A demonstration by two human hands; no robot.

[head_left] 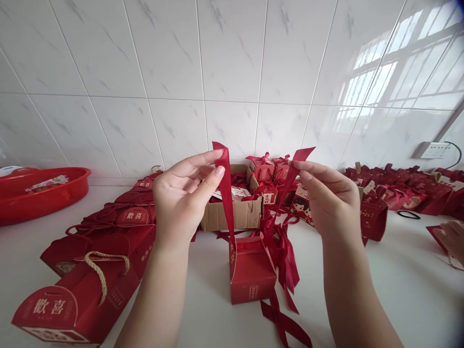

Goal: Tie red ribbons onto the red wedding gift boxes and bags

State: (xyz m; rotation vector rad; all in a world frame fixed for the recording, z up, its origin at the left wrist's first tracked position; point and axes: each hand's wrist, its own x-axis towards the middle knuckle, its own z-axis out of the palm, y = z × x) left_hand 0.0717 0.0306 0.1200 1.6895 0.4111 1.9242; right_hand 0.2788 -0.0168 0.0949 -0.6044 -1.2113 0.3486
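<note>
A small red gift box (252, 271) stands on the white table (203, 290) in front of me. A dark red ribbon (226, 193) runs up from the box in two ends. My left hand (184, 193) pinches the left end between thumb and fingers. My right hand (328, 195) pinches the right end of the ribbon, near its tip. Both hands are raised above the box, about level with each other. More loose red ribbons (282, 251) lie just right of the box.
A cardboard box (235, 212) with small items sits behind the gift box, finished small boxes (261, 168) beyond it. Red handled bags (83, 285) lie at left, a red tray (39, 193) far left, more red bags (398, 193) at right. Another person's hand (453, 239) shows at the right edge.
</note>
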